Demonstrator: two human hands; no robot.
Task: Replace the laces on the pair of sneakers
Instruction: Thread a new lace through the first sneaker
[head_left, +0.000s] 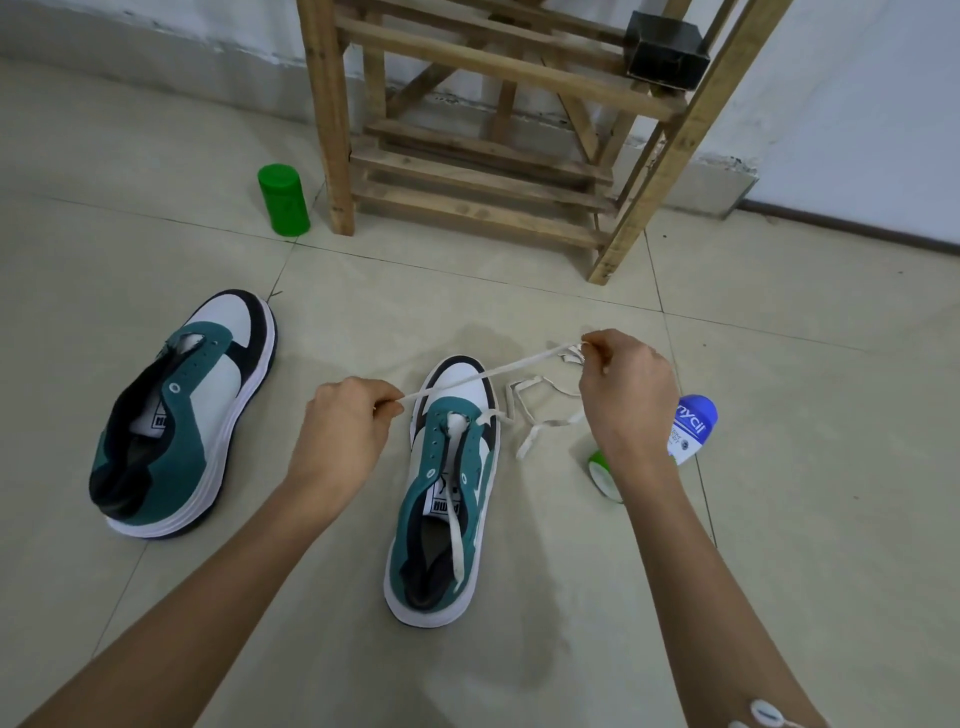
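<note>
Pale floor tiles before a wooden rack (467, 156): I hold a white lace (493, 371) taut above the toe of the near sneaker (447, 499), fingers of my left hand (348, 421) and right hand (623, 395) each pinching the strand. Lacing looks barely begun; the other sneaker (192, 410) lies unlaced at left. Next, I judge, an end must be fed through a low eyelet.

A green canister (283, 200) stands upper left on the tiled floor (130, 156), beside a wooden rack (483, 140). At right lies a blue-capped bottle (693, 428) near a green roll (601, 467).
</note>
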